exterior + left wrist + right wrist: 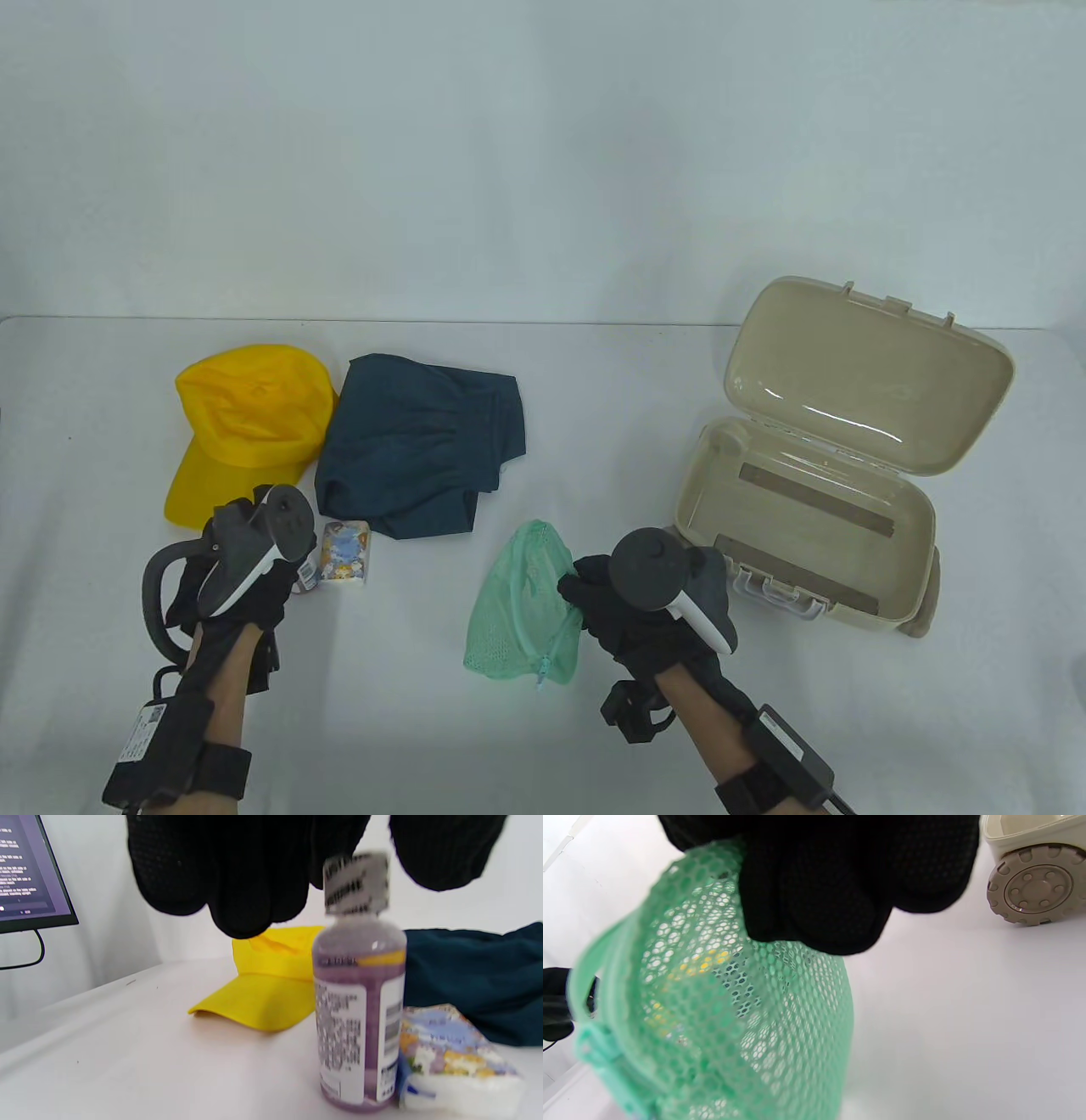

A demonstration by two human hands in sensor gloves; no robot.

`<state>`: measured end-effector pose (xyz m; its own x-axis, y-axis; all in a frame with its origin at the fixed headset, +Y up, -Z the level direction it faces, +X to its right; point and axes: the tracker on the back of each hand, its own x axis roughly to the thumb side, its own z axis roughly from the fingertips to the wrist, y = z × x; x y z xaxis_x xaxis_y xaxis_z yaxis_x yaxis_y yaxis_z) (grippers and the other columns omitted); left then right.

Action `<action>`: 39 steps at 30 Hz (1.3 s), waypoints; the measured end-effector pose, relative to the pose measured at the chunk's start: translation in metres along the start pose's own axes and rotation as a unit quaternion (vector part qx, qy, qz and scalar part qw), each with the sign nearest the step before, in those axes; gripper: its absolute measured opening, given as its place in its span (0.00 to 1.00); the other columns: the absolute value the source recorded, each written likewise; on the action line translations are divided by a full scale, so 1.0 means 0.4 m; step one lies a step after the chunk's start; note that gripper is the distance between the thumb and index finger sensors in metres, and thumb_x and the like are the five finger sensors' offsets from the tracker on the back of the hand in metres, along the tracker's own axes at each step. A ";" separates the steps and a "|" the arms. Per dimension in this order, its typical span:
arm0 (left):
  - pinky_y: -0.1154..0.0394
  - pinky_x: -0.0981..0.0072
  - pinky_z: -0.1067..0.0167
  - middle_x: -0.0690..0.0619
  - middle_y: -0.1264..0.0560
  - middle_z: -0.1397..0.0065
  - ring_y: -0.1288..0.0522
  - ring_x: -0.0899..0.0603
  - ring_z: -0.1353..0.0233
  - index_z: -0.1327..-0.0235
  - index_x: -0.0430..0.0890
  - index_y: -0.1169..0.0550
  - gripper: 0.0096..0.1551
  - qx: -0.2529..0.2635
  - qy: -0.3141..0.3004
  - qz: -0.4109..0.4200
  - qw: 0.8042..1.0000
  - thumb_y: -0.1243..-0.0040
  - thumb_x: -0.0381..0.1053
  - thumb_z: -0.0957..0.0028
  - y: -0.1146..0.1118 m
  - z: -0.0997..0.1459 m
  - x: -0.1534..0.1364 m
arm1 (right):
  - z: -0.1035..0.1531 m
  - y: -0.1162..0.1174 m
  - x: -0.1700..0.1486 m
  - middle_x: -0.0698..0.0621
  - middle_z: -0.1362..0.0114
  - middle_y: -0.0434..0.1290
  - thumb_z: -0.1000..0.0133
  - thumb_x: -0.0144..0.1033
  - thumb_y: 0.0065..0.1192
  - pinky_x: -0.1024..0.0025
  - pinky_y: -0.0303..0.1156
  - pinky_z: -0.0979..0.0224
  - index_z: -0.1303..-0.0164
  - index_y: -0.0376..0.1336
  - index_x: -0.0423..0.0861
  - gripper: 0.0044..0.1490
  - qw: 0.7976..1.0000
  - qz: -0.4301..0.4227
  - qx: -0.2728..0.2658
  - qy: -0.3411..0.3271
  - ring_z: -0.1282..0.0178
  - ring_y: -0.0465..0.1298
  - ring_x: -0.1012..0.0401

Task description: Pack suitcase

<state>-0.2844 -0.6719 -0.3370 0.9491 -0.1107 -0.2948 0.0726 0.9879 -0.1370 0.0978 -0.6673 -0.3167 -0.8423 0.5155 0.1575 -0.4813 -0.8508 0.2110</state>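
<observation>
A small bottle (358, 1018) of purple liquid with a grey cap stands upright on the table beside a tissue pack (344, 553). My left hand (293, 577) hovers over the bottle, its fingers (237, 878) and thumb spread either side of the cap, the thumb clear of it. In the table view the bottle is almost hidden under that hand. My right hand (579, 592) pinches the upper edge of a green mesh zip bag (519, 607) and holds it partly lifted off the table. The beige suitcase (912, 552) lies open at the right, and nothing is inside it.
A yellow cap (246, 424) and folded dark teal shorts (424, 446) lie behind the left hand. The suitcase lid (874, 373) leans back towards the far right. A suitcase wheel (1037, 885) is near my right hand. A monitor (25, 870) stands beyond the table's left.
</observation>
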 end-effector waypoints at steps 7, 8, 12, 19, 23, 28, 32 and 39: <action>0.22 0.53 0.40 0.49 0.22 0.33 0.18 0.44 0.42 0.23 0.47 0.32 0.36 0.001 -0.002 -0.003 1.000 0.43 0.60 0.44 -0.014 -0.003 0.003 | -0.001 0.001 -0.002 0.56 0.56 0.85 0.40 0.50 0.59 0.63 0.82 0.51 0.44 0.72 0.42 0.27 1.000 0.001 0.003 0.004 0.60 0.86 0.63; 0.22 0.53 0.40 0.49 0.22 0.34 0.18 0.44 0.42 0.23 0.47 0.31 0.36 0.000 -0.003 -0.004 1.000 0.43 0.59 0.43 -0.011 -0.002 0.000 | -0.001 0.002 -0.003 0.56 0.56 0.85 0.40 0.50 0.59 0.62 0.82 0.51 0.44 0.72 0.42 0.27 1.000 0.000 0.003 0.005 0.60 0.86 0.63; 0.21 0.53 0.41 0.48 0.21 0.36 0.17 0.45 0.44 0.24 0.45 0.31 0.36 0.019 -0.009 0.032 0.999 0.43 0.58 0.43 0.030 0.016 -0.023 | -0.001 0.002 -0.002 0.56 0.56 0.85 0.40 0.50 0.59 0.62 0.82 0.51 0.44 0.72 0.42 0.27 1.000 0.000 0.003 0.004 0.60 0.86 0.63; 0.20 0.55 0.43 0.47 0.20 0.38 0.16 0.46 0.46 0.24 0.43 0.30 0.36 0.099 -0.071 0.138 0.983 0.44 0.58 0.43 0.183 0.090 -0.020 | -0.003 0.002 -0.001 0.55 0.55 0.85 0.39 0.48 0.57 0.62 0.82 0.51 0.43 0.72 0.41 0.27 1.000 -0.009 0.008 0.005 0.60 0.86 0.62; 0.20 0.56 0.44 0.47 0.20 0.38 0.16 0.46 0.47 0.24 0.43 0.30 0.36 0.121 -0.149 0.220 0.957 0.44 0.58 0.42 0.247 0.149 0.036 | 0.001 0.000 0.006 0.55 0.55 0.85 0.39 0.49 0.57 0.62 0.82 0.51 0.43 0.72 0.41 0.28 1.000 -0.018 0.008 0.002 0.60 0.86 0.62; 0.19 0.57 0.45 0.47 0.19 0.39 0.15 0.47 0.48 0.25 0.43 0.30 0.36 0.126 -0.233 0.299 0.917 0.43 0.59 0.42 0.277 0.211 0.120 | 0.003 0.002 0.009 0.55 0.55 0.85 0.39 0.49 0.57 0.62 0.82 0.51 0.43 0.72 0.41 0.28 1.000 -0.019 0.009 0.000 0.60 0.86 0.62; 0.19 0.58 0.45 0.48 0.19 0.39 0.15 0.47 0.48 0.25 0.44 0.30 0.36 0.131 -0.275 0.297 0.905 0.43 0.59 0.42 0.266 0.249 0.195 | 0.002 0.003 0.009 0.54 0.55 0.85 0.38 0.48 0.56 0.62 0.82 0.51 0.42 0.72 0.40 0.28 1.000 -0.023 0.012 0.000 0.60 0.86 0.62; 0.19 0.57 0.44 0.47 0.20 0.38 0.16 0.46 0.47 0.25 0.44 0.30 0.35 0.097 -0.302 0.235 0.919 0.43 0.59 0.43 0.177 0.249 0.286 | 0.003 0.001 0.007 0.54 0.54 0.85 0.38 0.47 0.55 0.62 0.82 0.50 0.41 0.71 0.40 0.28 0.999 -0.033 0.010 0.000 0.59 0.86 0.62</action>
<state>-0.1404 -0.6038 -0.2862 0.8819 0.3565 0.3084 -0.3916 0.9183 0.0586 0.0957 -0.6661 -0.3153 -0.8089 0.5703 0.1431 -0.5305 -0.8129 0.2405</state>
